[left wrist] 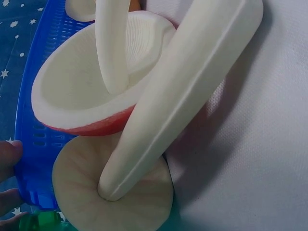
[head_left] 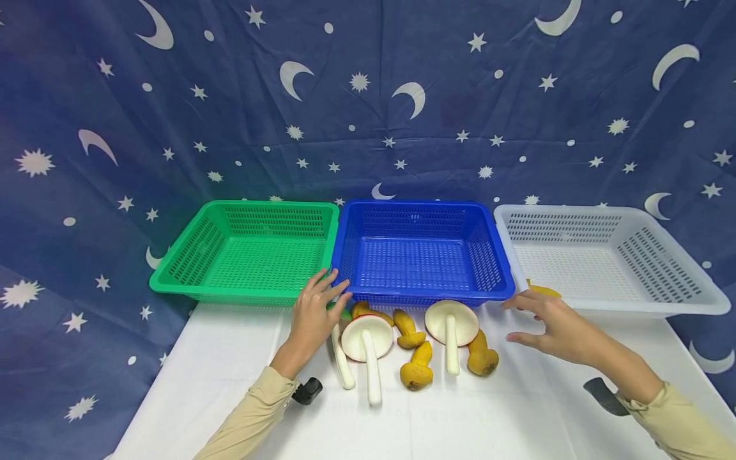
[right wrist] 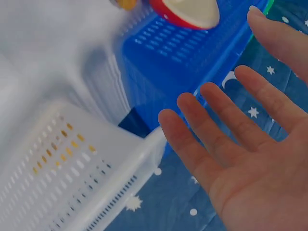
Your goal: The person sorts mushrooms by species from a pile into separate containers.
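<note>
My left hand [head_left: 313, 313] hovers at the front corners of the green basket [head_left: 247, 297] and blue basket [head_left: 425, 295], fingers spread, holding nothing visible. Beneath it lies a toy mushroom with a white stem [head_left: 342, 361]; its pale cap [left wrist: 77, 178] shows in the left wrist view. A small green thing, kind unclear, is by the thumb. Two mushrooms with red-edged caps [head_left: 368, 338] [head_left: 451, 326] and several yellow-brown mushrooms [head_left: 416, 367] lie nearby on the cloth. My right hand [head_left: 558, 326] is empty with fingers extended, by the front left corner of the white basket [head_left: 627, 308].
A yellow object [head_left: 543, 291], partly hidden by my right hand, is at the white basket's front left. The three baskets stand in a row at the back of the white-covered table [head_left: 460, 415]. Behind them hangs a blue curtain [head_left: 356, 166] with moons and stars.
</note>
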`<state>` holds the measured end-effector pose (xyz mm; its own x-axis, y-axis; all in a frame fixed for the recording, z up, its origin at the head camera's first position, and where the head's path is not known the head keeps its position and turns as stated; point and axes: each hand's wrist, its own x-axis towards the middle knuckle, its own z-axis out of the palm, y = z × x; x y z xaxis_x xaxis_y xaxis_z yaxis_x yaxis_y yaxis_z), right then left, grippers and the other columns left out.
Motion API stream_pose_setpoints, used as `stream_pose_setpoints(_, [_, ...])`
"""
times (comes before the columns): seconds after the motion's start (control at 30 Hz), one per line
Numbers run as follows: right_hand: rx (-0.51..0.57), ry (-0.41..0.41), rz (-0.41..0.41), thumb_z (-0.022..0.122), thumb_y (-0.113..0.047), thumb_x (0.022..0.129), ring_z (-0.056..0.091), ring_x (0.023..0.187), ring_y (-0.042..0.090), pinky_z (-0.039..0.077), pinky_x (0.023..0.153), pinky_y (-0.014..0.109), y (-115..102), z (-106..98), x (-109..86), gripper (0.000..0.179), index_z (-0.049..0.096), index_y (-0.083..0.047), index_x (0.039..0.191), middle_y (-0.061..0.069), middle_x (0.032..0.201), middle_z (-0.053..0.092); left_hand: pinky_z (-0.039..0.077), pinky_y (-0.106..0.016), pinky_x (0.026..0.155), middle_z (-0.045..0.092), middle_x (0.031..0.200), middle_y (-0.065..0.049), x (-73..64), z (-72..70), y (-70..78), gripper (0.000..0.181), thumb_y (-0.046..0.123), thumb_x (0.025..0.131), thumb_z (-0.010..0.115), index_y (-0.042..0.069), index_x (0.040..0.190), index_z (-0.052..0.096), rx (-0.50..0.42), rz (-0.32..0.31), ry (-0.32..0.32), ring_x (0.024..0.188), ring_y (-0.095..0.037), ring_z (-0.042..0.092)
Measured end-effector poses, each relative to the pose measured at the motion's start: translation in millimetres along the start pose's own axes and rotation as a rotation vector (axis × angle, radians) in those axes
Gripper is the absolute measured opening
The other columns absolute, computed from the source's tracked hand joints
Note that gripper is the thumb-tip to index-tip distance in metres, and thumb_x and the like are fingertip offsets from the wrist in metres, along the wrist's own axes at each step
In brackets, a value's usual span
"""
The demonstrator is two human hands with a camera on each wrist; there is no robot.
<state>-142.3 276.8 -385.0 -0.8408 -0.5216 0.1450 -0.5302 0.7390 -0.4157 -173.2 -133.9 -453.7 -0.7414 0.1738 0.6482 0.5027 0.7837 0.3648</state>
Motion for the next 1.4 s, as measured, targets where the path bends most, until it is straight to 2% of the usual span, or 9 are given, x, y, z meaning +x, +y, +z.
stream_pose_setpoints(0.17, [0.007,-0.059,0.042,0.082,-0.026,0.074,0.059,0.104,0.034,0.053,0.08,0.05,-3,8,-3.5,0.045,0.064,-0.009,0.112,0.011,0.115,0.063,0.047,-0.054,0.091,0.062,0.12,-0.02,-0.5,0.7,-0.3,0.028,0.013,0.079,0.078,0.005,0.105,0.073,0.002,0.002,0.005,0.118,-0.039,0.052])
stream_pose_setpoints(0.23, [0.001,-0.053,0.04,0.082,-0.027,0.073,0.06,0.102,0.032,0.054,0.079,0.049,-3,12,-5.3,0.045,0.064,-0.01,0.111,0.011,0.115,0.063,0.047,-0.053,0.09,0.061,0.12,-0.02,-0.8,0.8,-0.2,0.028,0.015,0.08,0.078,0.005,0.105,0.073,0.004,0.004,0.003,0.119,-0.039,0.052])
stream_pose_setpoints(0.47, [0.009,-0.049,0.013,0.083,-0.025,0.072,0.06,0.094,0.024,0.054,0.075,0.042,-4,29,-8.6,0.043,0.065,-0.013,0.109,0.001,0.108,0.063,0.046,-0.054,0.091,0.061,0.12,-0.02,-1.4,1.4,-0.5,0.03,0.015,0.078,0.079,0.005,0.105,0.073,0.007,0.01,0.011,0.119,-0.039,0.052])
stream_pose_setpoints(0.7, [0.044,-0.056,-0.035,0.081,-0.03,0.075,0.06,0.092,0.022,0.053,0.074,0.04,-2,49,-13.4,0.043,0.066,-0.011,0.11,0.0,0.108,0.063,0.045,-0.055,0.092,0.061,0.12,-0.02,-2.3,1.1,1.1,0.029,0.014,0.078,0.079,0.005,0.105,0.073,-0.003,0.003,0.011,0.119,-0.04,0.052])
stream_pose_setpoints(0.97, [0.078,-0.072,-0.01,0.079,-0.035,0.075,0.06,0.097,0.021,0.052,0.08,0.045,1,69,-16.2,0.045,0.065,-0.015,0.113,-0.003,0.11,0.064,0.045,-0.055,0.094,0.061,0.12,-0.021,-1.6,2.4,0.8,0.028,0.011,0.078,0.078,0.004,0.105,0.073,-0.012,0.005,0.014,0.118,-0.04,0.052])
stream_pose_setpoints(1.13, [0.076,-0.037,-0.041,0.083,-0.027,0.072,0.06,0.1,0.015,0.051,0.085,0.044,4,87,-15.9,0.044,0.067,-0.017,0.112,-0.005,0.113,0.064,0.045,-0.054,0.094,0.061,0.12,-0.021,-1.2,2.8,-0.2,0.027,0.013,0.079,0.078,0.004,0.105,0.073,-0.012,0.013,0.014,0.118,-0.04,0.052])
stream_pose_setpoints(1.4, [0.085,0.092,-0.018,0.087,-0.015,0.066,0.059,0.107,0.031,0.051,0.086,0.048,6,111,-16.3,0.044,0.07,-0.012,0.107,0.013,0.123,0.058,0.044,-0.054,0.095,0.061,0.12,-0.021,-1.4,3.2,-1.6,0.028,0.012,0.079,0.078,0.004,0.105,0.073,-0.009,0.016,0.02,0.118,-0.04,0.052])
